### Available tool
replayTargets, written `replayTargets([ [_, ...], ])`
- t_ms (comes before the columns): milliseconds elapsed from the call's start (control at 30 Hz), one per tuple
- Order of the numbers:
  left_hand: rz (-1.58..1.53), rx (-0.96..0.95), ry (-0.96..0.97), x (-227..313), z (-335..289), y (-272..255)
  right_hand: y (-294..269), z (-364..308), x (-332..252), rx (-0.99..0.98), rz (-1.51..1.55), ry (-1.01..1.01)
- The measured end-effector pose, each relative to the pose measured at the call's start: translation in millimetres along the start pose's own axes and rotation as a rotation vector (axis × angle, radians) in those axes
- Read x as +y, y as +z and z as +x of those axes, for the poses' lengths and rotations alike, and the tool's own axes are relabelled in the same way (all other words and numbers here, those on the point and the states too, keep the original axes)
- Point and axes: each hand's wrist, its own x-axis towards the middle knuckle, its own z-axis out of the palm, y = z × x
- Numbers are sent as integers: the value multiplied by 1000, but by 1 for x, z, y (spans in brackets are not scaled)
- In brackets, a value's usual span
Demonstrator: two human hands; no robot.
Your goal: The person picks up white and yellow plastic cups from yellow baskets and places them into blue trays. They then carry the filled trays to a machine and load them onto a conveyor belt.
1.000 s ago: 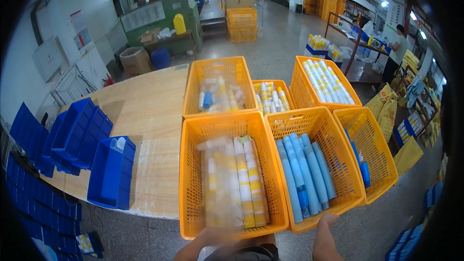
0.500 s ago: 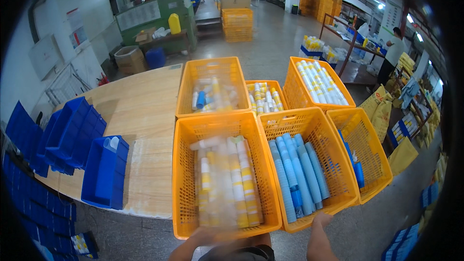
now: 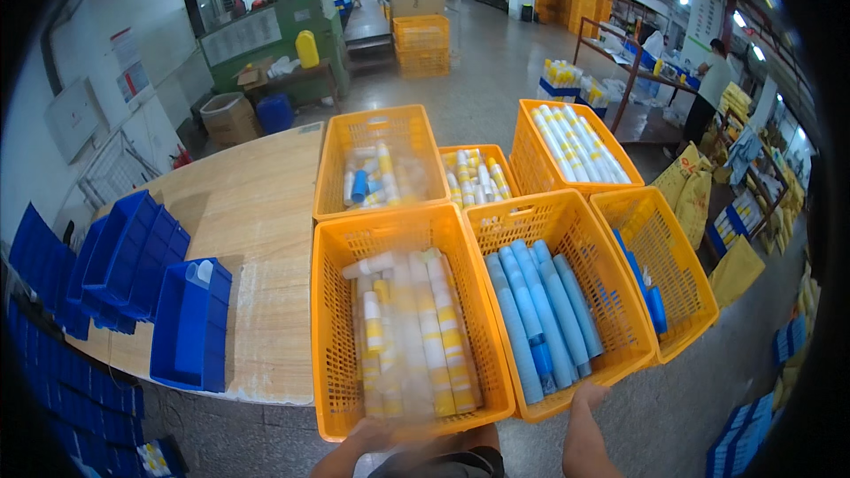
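My left hand (image 3: 370, 433) touches the near rim of an orange plastic crate (image 3: 329, 336); a smeared patch of the picture blurs it and its fingers are hidden. White and yellow tubes (image 3: 443, 336) lie lengthwise in that crate, with one across the far end. My right hand (image 3: 588, 396) is closed over the near rim of the orange crate (image 3: 627, 319) beside it on the right. Several light blue ribbed tubes (image 3: 558, 310) lie in that crate, with a darker blue piece (image 3: 542, 359) among them.
Farther off stand an orange crate (image 3: 332, 159) with mixed tubes, a low crate (image 3: 506, 159) and a tilted crate (image 3: 529, 155) of white-yellow tubes. On the right, another crate (image 3: 699, 310) holds blue pieces. A wooden table (image 3: 257, 212) bears blue bins (image 3: 190, 336). A person (image 3: 708, 80) stands far right.
The view has shifted slightly, so the background and the far crates sit a little more to the left. Both hands stay at the same crate rims.
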Motion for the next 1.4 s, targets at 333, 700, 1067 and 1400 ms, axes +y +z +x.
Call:
replayTargets([
  [333,19,-28,-10,5,1,-9,-4,-7,-6,-29,19,16],
  [700,-44,-63,-66,6,4,-9,-4,-11,-8,12,23,17],
  [1067,-91,23,-46,11,3,-24,-5,-9,-8,-2,-13,32],
  [1400,-114,63,17,22,3,-50,10,11,7,63,10,-10],
])
